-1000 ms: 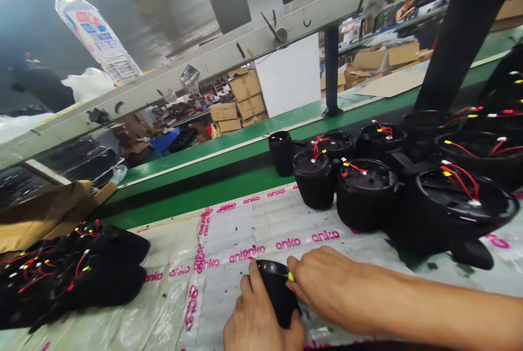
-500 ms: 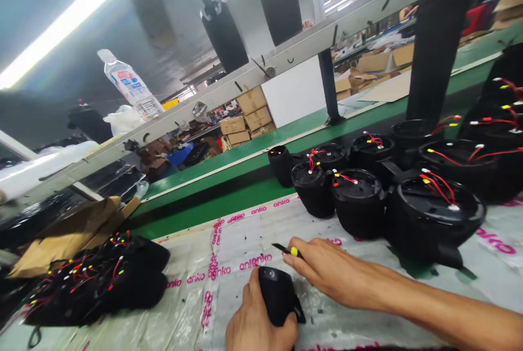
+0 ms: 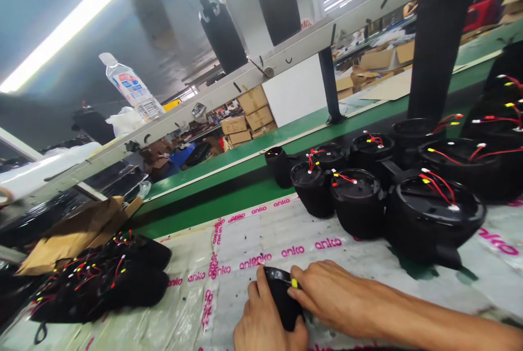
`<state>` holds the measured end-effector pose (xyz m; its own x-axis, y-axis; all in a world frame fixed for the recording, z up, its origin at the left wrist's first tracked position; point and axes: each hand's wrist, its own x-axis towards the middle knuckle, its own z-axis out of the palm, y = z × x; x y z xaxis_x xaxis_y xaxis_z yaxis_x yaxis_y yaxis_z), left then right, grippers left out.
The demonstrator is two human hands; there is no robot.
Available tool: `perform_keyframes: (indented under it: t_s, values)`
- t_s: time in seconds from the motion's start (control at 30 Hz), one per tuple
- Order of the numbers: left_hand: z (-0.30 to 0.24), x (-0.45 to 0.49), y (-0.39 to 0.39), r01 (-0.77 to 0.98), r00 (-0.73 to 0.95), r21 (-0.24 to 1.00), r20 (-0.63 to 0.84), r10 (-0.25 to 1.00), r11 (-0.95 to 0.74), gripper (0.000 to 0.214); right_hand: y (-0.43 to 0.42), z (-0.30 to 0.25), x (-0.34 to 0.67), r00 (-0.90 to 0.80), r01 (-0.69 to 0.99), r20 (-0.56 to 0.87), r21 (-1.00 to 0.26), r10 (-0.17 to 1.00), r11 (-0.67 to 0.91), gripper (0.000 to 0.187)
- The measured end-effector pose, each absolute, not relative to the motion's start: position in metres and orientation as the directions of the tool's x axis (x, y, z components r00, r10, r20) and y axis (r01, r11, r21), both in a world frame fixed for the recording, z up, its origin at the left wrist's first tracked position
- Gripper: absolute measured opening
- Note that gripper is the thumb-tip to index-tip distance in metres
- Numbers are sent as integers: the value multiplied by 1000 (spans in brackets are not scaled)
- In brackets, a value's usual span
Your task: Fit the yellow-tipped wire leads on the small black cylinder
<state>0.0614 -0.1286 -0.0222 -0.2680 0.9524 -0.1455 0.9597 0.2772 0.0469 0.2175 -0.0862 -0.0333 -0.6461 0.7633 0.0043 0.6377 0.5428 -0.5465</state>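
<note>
My left hand (image 3: 261,315) is wrapped round a black tapered housing (image 3: 281,296), which lies tilted on the plastic-covered worktop. Two small round shiny spots show at the housing's upper end. In my right hand (image 3: 327,294) is a small knife (image 3: 294,283) with a yellow part showing between the fingers. Its thin blade lies against the housing's upper edge; the tip is hard to make out. Right of my hands stand several black round housings (image 3: 358,204) with red wires and small white and yellow connectors on top.
More black wired parts (image 3: 134,280) lie in a heap at the left, beside brown paper (image 3: 77,225). Behind the worktop runs a green conveyor belt (image 3: 204,198). A grey metal shelf beam (image 3: 229,92) crosses above, carrying a plastic bottle (image 3: 133,89).
My right hand has moved down to the housing, bringing the knife blade from free air onto its upper edge. My left hand has shifted slightly right with the housing.
</note>
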Motion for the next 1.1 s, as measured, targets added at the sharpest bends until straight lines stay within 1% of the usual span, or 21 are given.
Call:
perform_keyframes:
  t_s: [0.13,0.37,0.53,0.63,0.73,0.8,0.87,0.97,1.03,1.1]
  values:
    - [-25,63,-129,958,-281,23,-121,952,286,85,-85,-37,216,-650,654,16,-497,760,570,32]
    - [-33,62,-128,972,-236,-41,-97,967,233,88,-76,-20,217,-697,665,-59,-428,715,613,31]
    - [-38,61,-125,974,-225,-17,-107,968,225,87,-65,-9,211,-720,665,-129,-408,682,625,33]
    - [-40,61,-125,977,-212,-12,-96,973,211,89,-66,-11,211,-717,670,-128,-397,685,627,32]
    - [-38,58,-125,974,-225,16,-91,970,227,89,-72,-23,214,-701,652,-43,-443,712,615,33]
    - [-35,50,-124,967,-237,66,-118,964,245,89,-78,-34,216,-666,642,19,-495,746,586,33]
    - [-33,40,-122,953,-245,137,-184,952,272,90,-83,-40,218,-634,627,55,-547,772,554,32]
    - [-31,24,-120,907,-299,216,-278,913,363,89,-85,-35,222,-543,591,121,-648,831,481,33]
    - [-29,20,-121,894,-306,245,-279,910,376,87,-85,-26,226,-455,562,159,-712,876,421,35]
    - [-24,22,-122,908,-287,241,-238,928,342,88,-85,-20,231,-431,550,164,-732,887,403,36]
